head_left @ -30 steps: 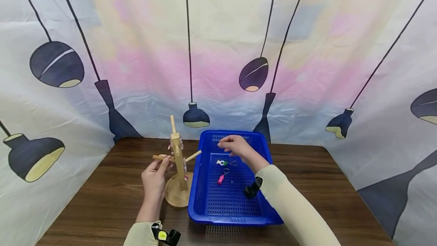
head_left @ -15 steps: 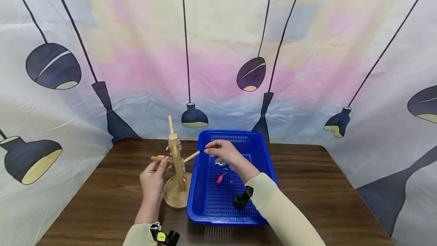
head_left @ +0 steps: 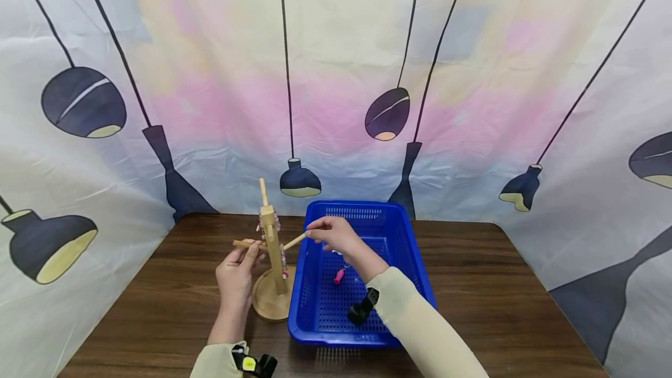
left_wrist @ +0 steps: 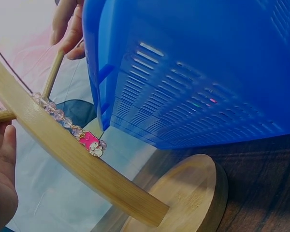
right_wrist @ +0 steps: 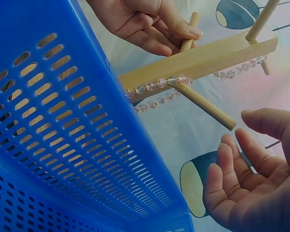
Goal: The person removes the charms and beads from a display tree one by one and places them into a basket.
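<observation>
The left hand [head_left: 236,276] pinched a peg [head_left: 241,244] of the wooden stand [head_left: 275,261], its grip closed round it. The right hand [head_left: 336,235] had its grip loosely parted and holding nothing, fingertips just beside the end of another peg [right_wrist: 208,106], where a beaded bracelet [right_wrist: 151,86] hung against the post. The stand stood upright on the surface [head_left: 157,308] beside a blue basket [head_left: 343,339] containing a pink charm [head_left: 339,276].

No readable text; marks on wrist camera's [head_left: 265,366] yellow label [head_left: 249,363] and blue basket's [head_left: 315,338] front rim too small
</observation>
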The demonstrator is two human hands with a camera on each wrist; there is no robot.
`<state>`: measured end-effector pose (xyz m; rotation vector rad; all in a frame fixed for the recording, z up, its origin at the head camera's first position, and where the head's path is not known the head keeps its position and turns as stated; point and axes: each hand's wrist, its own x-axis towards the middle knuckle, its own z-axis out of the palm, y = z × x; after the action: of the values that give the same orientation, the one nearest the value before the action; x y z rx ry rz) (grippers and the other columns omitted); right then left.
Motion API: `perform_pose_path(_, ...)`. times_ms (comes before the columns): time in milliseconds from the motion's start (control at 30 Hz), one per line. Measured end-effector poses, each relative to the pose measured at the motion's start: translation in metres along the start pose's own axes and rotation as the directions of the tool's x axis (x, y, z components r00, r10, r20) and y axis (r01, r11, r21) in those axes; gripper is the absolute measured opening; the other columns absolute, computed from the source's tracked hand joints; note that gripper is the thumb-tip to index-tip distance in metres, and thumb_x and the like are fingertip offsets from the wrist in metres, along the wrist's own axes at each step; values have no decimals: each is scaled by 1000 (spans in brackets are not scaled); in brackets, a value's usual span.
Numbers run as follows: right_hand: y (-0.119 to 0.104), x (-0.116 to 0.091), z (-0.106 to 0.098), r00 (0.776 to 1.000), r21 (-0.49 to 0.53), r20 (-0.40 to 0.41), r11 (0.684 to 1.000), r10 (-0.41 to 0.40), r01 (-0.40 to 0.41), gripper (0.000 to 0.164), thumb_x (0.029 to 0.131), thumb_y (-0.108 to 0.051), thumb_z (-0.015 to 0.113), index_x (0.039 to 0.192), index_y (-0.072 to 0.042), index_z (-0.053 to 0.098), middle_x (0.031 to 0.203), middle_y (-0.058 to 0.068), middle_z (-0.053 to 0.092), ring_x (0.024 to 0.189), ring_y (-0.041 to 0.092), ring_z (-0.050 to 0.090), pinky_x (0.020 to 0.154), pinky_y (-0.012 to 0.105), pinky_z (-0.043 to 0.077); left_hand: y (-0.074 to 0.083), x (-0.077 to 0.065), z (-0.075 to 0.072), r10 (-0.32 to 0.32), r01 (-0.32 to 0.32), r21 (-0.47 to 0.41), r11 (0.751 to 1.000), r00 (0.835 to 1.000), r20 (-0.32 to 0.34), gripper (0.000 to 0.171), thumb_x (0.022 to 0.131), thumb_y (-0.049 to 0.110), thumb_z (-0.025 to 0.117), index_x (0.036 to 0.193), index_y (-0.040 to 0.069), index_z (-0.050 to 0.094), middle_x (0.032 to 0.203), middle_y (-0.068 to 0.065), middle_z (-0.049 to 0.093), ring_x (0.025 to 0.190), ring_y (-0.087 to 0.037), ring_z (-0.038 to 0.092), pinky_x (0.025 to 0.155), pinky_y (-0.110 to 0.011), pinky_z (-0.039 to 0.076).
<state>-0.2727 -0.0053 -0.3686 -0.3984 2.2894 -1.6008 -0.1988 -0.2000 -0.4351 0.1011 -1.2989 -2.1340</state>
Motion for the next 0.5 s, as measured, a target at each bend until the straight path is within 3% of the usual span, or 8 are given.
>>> perform_pose_path(167, 2, 2, 2, 1000, -18, -9, 1000, -11, 11, 26, 99, -21, 69, 118, -4, 73, 107, 13, 73, 101, 32, 67, 73, 26, 56, 0, 0, 0, 2, -2, -15, 1000, 1000, 7, 31, 96, -6, 65, 83, 20, 78, 82, 11, 79, 77, 1, 74, 68, -13, 63)
perform_pose_path(333, 5, 2, 3, 999, -40, -23, 999, -27, 27, 19, 99, -19, 69, 112, -7, 75, 101, 13, 72, 83, 14, 59, 69, 24, 52, -1, 0, 0, 3, -3, -10, 1000, 1000, 10, 29, 96, -6, 66, 83, 17, 77, 83, 11, 79, 78, 1, 75, 70, -13, 63)
perform_pose_path(500, 5, 3, 4, 998, -40, -25, 997, -65, 64, 16, 99, -15, 69, 108, -4, 74, 102, 19, 72, 76, 13, 54, 62, 21, 47, 0, 1, -1, 4, -4, -12, 1000, 1000, 17, 27, 95, -7, 66, 85, 15, 78, 83, 11, 78, 78, 1, 75, 71, -13, 63)
